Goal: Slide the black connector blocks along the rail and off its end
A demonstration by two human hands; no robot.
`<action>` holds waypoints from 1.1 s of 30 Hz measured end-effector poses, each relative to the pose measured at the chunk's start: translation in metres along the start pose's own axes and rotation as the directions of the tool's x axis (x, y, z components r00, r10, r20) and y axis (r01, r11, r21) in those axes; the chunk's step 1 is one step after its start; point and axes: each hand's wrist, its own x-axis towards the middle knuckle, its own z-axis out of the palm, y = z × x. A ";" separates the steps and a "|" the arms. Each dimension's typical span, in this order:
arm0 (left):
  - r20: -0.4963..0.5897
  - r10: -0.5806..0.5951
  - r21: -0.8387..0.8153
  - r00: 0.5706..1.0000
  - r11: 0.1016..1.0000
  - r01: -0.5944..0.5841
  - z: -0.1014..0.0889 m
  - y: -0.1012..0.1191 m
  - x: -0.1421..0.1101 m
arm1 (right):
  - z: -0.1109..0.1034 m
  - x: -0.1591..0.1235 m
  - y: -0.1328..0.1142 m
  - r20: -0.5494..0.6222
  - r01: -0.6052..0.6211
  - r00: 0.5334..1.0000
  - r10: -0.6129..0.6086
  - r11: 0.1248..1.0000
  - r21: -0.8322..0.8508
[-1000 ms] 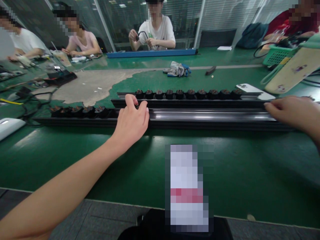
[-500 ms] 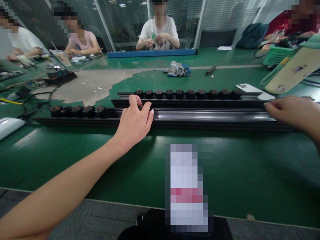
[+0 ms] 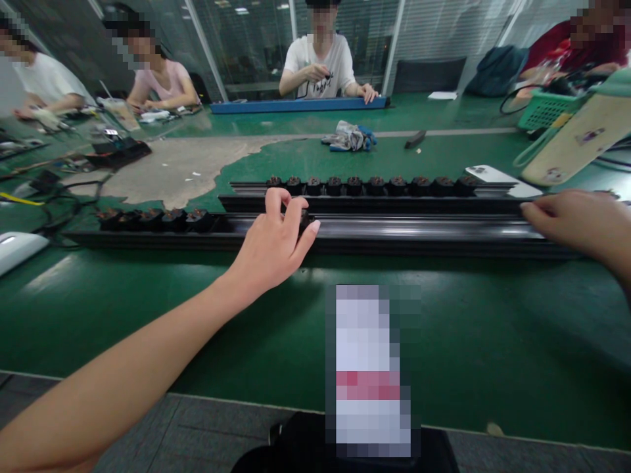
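A long black rail (image 3: pixel 419 246) with a shiny metal channel lies across the green table in front of me. My left hand (image 3: pixel 273 243) curls its fingers round a black socket module (image 3: pixel 304 218) in the channel, most of it hidden by the fingers. Several more socket modules (image 3: pixel 175 220) with copper-coloured contacts sit at the rail's left end. At the right end, my right hand (image 3: pixel 582 220) is closed on the rail; its fingertips are partly hidden. Just behind runs a second black rail (image 3: pixel 374 204), with a row of socket modules (image 3: pixel 377 185) along it.
Beyond the rails lie crumpled work gloves (image 3: pixel 350 136) and a small dark block (image 3: pixel 415 139). A white phone (image 3: pixel 493 174), a pale bottle (image 3: pixel 576 141) and a green basket (image 3: pixel 549 110) stand right. Co-workers sit around, one behind a blue bar (image 3: pixel 300 105).
My left hand has slid a little to the right along the rail with the socket module. My right hand stays put. The co-worker opposite has lowered one hand to the blue bar.
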 end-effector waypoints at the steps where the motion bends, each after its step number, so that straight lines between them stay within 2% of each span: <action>1: 0.001 0.003 -0.016 1.000 1.000 -0.003 -0.001 0.001 0.000 | 0.000 0.000 0.000 -0.001 0.003 1.000 -0.003 1.000 0.001; 12: -0.047 0.051 -0.126 0.998 0.990 -0.057 -0.003 0.002 -0.002 | -0.003 -0.001 -0.004 0.015 -0.016 1.000 0.016 1.000 0.027; 23: -0.035 0.145 -0.175 0.989 0.973 -0.148 -0.002 0.005 -0.005 | 0.001 0.000 0.001 0.014 -0.009 1.000 0.008 0.999 0.040; 33: -0.073 0.226 -0.114 0.971 0.966 -0.233 0.004 0.002 -0.002 | -0.001 -0.001 0.000 0.011 0.004 1.000 -0.004 1.000 0.005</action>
